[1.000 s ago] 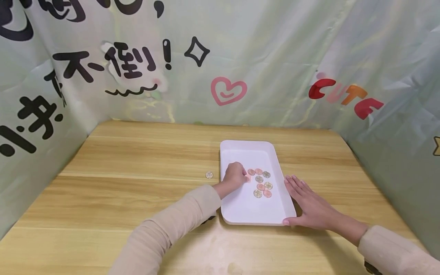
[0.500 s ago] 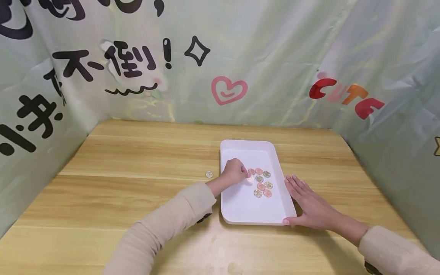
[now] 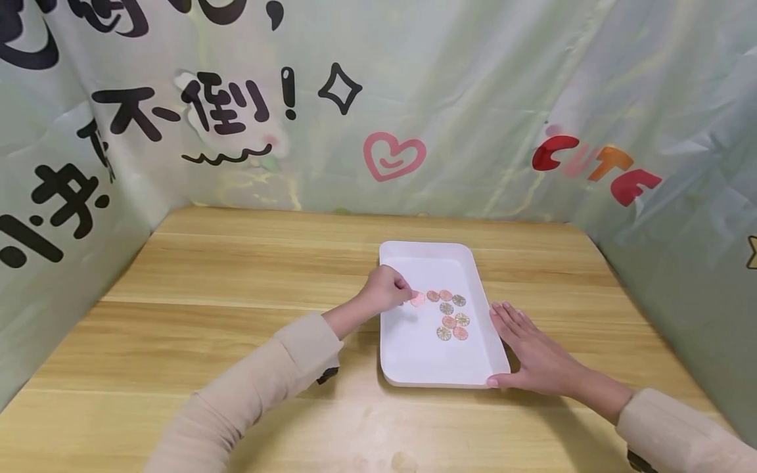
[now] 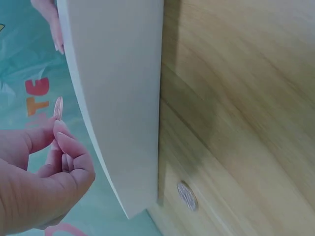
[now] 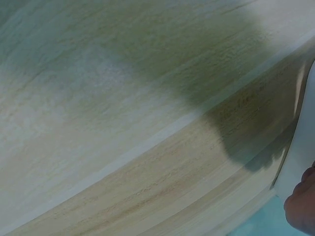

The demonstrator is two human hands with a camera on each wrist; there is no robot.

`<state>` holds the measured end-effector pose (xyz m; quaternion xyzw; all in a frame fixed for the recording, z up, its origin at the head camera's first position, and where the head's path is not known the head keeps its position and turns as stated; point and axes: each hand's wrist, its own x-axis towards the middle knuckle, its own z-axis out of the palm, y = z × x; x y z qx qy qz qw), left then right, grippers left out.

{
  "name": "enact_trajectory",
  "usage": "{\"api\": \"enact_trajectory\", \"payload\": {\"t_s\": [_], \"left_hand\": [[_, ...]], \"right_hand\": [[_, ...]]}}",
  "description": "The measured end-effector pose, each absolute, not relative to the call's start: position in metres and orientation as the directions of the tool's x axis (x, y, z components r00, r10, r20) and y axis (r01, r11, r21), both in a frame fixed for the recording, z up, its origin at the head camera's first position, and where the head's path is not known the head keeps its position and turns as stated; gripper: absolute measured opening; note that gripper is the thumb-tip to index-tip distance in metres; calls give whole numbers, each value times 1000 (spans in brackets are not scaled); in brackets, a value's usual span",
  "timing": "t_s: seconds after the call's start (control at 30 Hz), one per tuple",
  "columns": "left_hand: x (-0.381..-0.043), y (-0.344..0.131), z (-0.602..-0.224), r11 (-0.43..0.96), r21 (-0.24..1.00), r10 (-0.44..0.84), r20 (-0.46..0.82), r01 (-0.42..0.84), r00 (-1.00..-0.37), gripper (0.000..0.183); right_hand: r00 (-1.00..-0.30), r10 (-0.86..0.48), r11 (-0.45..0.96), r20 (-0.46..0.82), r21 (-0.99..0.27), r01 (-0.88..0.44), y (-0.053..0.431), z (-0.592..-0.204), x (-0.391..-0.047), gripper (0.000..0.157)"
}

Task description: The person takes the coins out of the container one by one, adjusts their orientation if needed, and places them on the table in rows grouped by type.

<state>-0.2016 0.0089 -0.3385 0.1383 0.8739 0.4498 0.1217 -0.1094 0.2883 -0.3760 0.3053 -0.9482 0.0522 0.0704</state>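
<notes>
My left hand (image 3: 386, 289) pinches a copper-coloured coin (image 4: 58, 108) between thumb and index finger. In the head view, it is over the left side of a white rectangular tray (image 3: 426, 368). Several copper and silvery coins (image 3: 446, 308) lie flat inside the tray, right of its middle. On the table just left of the tray sits a single silvery coin (image 4: 187, 195), seen in the left wrist view; the left hand and wrist hide it from the head camera. My right hand (image 3: 535, 355) rests with straight fingers along the tray's right wall, thumb at the near corner.
The wooden table (image 3: 236, 276) spreads to both sides of the tray. Behind it and at the sides hangs a pale green cloth (image 3: 473, 98) printed with characters, a pink heart and coloured letters. A shadow darkens the table below the right arm.
My left hand has shifted left and slightly away from me, carrying the pinched coin. It now covers the lone coin on the table in the head view. The right hand stays put.
</notes>
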Motion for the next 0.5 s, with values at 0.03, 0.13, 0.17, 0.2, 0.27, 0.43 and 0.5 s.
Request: {"api": "enact_trajectory", "payload": {"t_s": [0.03,0.13,0.17,0.2,0.27,0.43,0.5], "left_hand": [[-201,6,-337,556,822,347,-92,126,-933,16],[-199,-5,-335,551,826,339,-90,120,-936,16],[-198,-8,-334,549,827,338,-88,121,-937,15],[-197,-11,-333,551,826,337,-85,123,-937,15],[-195,-18,-333,550,825,339,-78,131,-938,16],[-191,-33,-337,537,831,345,-62,143,-937,20],[-190,-39,-340,534,834,342,-64,138,-938,22]], "right_hand": [[-802,-572,807,170,-55,-588,288,-376,-109,109],[-801,-574,806,168,-55,-589,288,-376,-109,109],[-804,-570,808,167,-58,-586,288,-376,-109,109],[-805,-570,809,163,-59,-585,288,-375,-109,109],[-806,-570,810,159,-58,-584,288,-375,-110,109],[-802,-575,808,160,-44,-588,288,-375,-110,108],[-803,-575,808,158,-43,-587,289,-375,-110,109]]}}
